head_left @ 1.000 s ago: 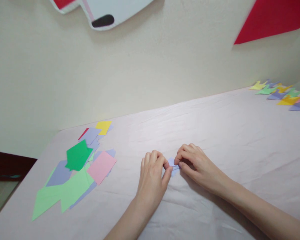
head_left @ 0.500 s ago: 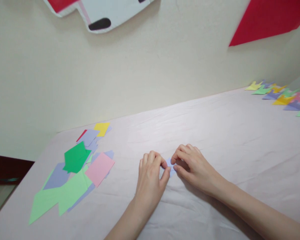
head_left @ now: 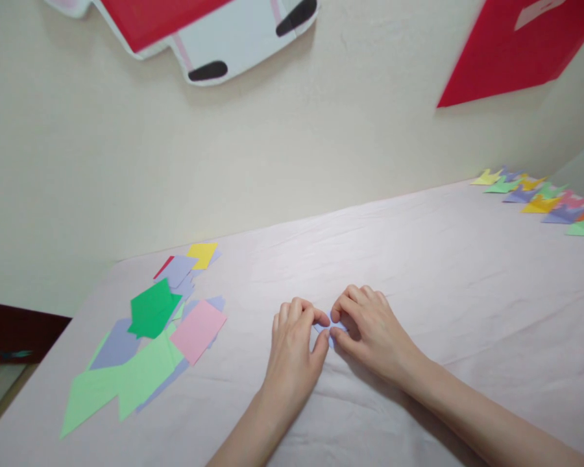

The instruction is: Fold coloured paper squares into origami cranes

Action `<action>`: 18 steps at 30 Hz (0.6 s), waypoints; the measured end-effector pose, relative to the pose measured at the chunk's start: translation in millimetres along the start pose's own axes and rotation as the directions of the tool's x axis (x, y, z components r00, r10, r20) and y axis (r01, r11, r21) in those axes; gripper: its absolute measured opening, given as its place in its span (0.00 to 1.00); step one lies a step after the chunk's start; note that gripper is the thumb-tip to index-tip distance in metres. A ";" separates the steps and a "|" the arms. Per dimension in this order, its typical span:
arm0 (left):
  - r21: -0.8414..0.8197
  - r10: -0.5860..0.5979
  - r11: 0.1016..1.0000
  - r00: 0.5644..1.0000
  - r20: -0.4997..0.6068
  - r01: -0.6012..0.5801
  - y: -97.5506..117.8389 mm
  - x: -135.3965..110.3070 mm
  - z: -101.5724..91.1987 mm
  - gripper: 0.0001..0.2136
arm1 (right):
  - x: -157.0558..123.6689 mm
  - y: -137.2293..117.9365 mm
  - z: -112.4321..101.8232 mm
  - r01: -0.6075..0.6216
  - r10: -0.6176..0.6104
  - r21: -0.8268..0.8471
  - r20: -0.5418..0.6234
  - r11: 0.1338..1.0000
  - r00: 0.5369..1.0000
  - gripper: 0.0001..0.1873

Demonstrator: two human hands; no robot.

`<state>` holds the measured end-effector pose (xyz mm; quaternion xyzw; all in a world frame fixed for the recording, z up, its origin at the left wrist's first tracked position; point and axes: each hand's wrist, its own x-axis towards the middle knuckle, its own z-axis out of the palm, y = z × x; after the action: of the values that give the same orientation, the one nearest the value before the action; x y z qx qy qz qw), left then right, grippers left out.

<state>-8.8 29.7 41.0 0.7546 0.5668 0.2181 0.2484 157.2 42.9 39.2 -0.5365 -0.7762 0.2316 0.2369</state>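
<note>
A small folded piece of light purple paper (head_left: 332, 342) lies low over the cloth between my two hands, mostly covered by fingers. My left hand (head_left: 296, 344) pinches its left side, thumb and forefinger curled in. From the other side my right hand (head_left: 372, 331) grips the paper the same way, its fingertips almost touching those of the left. The exact shape of the fold is hidden.
At left lies a loose spread of coloured sheets, among them green (head_left: 153, 308), pink (head_left: 198, 331) and yellow (head_left: 203, 255) paper. Rows of folded paper shapes (head_left: 542, 203) stand far right. Beyond the cloth-covered table (head_left: 433, 259) rises a wall with red decorations (head_left: 520, 55).
My fingertips have drawn closer together over the purple paper, covering more of it. The camera view has tilted slightly upward.
</note>
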 end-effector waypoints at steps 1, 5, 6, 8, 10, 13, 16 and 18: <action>-0.002 -0.001 1.000 1.000 -0.004 0.001 0.3 -0.5 0.1 0.08 | -0.3 -0.5 0.9 -0.002 0.002 -0.006 -0.004 1.000 1.000 0.04; -0.006 -0.007 1.000 1.000 -0.019 0.007 2.1 -1.2 -0.1 0.10 | -0.8 -3.2 2.7 -0.025 0.025 -0.032 -0.012 0.999 1.000 0.04; -0.004 -0.010 1.000 1.000 -0.022 0.010 2.6 -1.0 0.1 0.10 | -0.7 -4.0 2.9 -0.033 0.032 -0.034 -0.012 0.999 0.999 0.04; 0.001 -0.015 1.000 1.000 -0.023 0.015 3.1 -0.5 1.0 0.10 | -0.5 -5.1 2.8 -0.041 0.040 -0.029 -0.013 0.999 0.999 0.04; 0.005 -0.016 1.000 0.999 -0.032 0.016 3.0 -0.2 2.2 0.09 | -0.2 -5.3 2.0 -0.039 0.039 -0.016 -0.004 0.999 0.999 0.06; 0.012 -0.020 1.000 0.999 -0.050 0.021 2.8 -0.4 3.9 0.10 | 0.5 -4.2 -1.8 -0.036 0.036 0.010 0.030 0.999 0.999 0.11; 0.031 -0.028 0.999 0.997 -0.069 0.030 3.3 -1.1 4.8 0.10 | 1.6 -2.2 -7.4 -0.036 0.033 0.039 0.072 0.999 0.997 0.17; 0.040 -0.032 0.999 0.996 -0.082 0.036 4.5 -1.8 5.7 0.11 | 2.3 -0.5 -10.2 -0.032 0.027 0.049 0.089 0.998 0.996 0.20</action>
<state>-2.4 26.3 39.3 0.7403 0.5936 0.2327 0.2133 162.4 46.0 47.7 -0.5310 -0.7718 0.2780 0.2124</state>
